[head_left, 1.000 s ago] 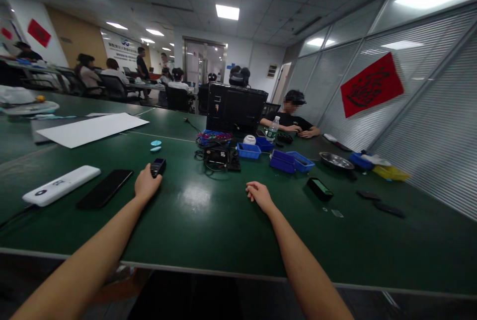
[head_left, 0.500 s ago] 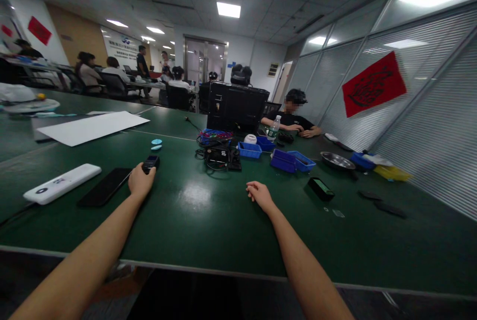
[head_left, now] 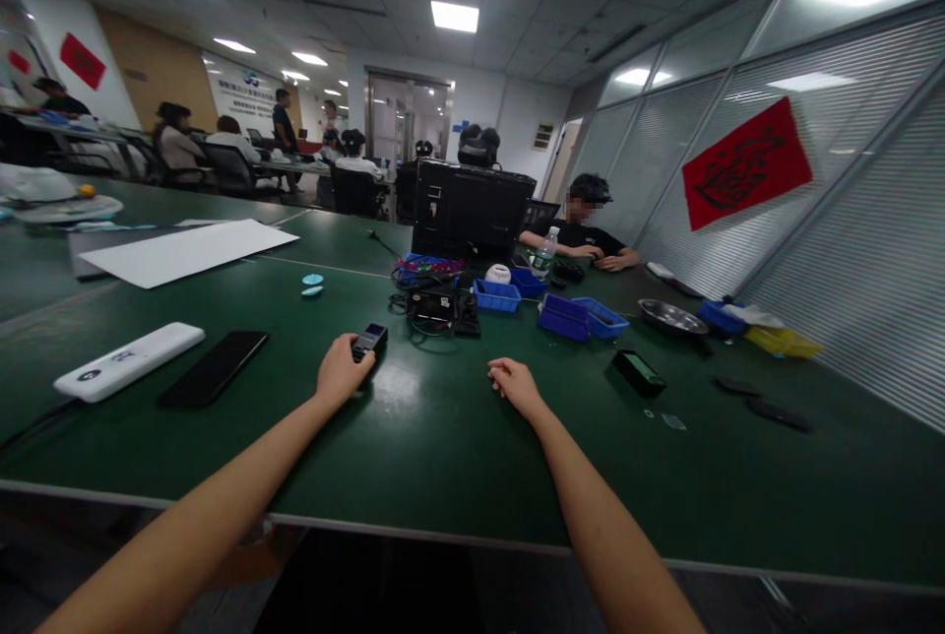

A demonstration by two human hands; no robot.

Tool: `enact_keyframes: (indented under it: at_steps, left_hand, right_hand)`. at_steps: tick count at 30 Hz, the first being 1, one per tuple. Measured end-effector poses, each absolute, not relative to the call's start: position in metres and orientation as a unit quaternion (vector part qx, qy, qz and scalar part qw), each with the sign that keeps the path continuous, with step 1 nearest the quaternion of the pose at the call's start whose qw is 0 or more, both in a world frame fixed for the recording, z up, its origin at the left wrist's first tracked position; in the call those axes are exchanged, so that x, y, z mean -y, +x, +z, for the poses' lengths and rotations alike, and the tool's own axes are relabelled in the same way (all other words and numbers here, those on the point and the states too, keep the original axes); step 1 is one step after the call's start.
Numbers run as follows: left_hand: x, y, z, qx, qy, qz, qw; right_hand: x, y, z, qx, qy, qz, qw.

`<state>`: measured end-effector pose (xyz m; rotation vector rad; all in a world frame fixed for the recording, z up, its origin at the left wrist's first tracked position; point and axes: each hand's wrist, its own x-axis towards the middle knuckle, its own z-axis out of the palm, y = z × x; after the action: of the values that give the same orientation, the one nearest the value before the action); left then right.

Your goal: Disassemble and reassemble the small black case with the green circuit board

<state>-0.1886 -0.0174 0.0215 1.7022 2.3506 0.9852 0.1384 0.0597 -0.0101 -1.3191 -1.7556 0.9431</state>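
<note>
Left hand (head_left: 341, 373) is wrapped round the near end of a small black handheld device (head_left: 369, 340). The fingers are closed on its sides and the far end with the little lit screen pokes out past the knuckles. It sits low over the green table (head_left: 443, 457), about mid-table and just short of the tangle of cables (head_left: 435, 304); I can't tell if its underside touches the top.

Going by looks, it's a light, rigid plastic shell, probably a bit slick, so holding the long side edges beats pinching the faces (and keeps thumbs off the screen). I doubt it's fragile, though the display end wouldn't like a knock.

Right hand (head_left: 512, 384) is curled into a loose fist on the table, nothing in it, well apart from the device.

Off to the left lie a black phone (head_left: 214, 368) and a white remote-shaped bar (head_left: 129, 361), and blue bins (head_left: 583, 317) sit further back on the right.
</note>
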Motion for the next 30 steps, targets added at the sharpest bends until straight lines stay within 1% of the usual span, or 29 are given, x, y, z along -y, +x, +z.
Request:
enact_keyframes:
  at_steps: [17,22,30]
  left_hand:
    - [0.012,-0.093,0.018,-0.687,0.632,0.351,0.072]
    - [0.008,-0.082,0.017,-0.686,0.635,0.348,0.074]
    - [0.003,-0.087,0.015,-0.673,0.643,0.355,0.085]
  right_hand:
    - [-0.055,0.137,-0.006,0.703,-0.522,0.328,0.353]
    - [-0.053,0.135,-0.003,0.69,-0.531,0.345,0.351]
    - [-0.059,0.132,-0.006,0.705,-0.513,0.318,0.372]
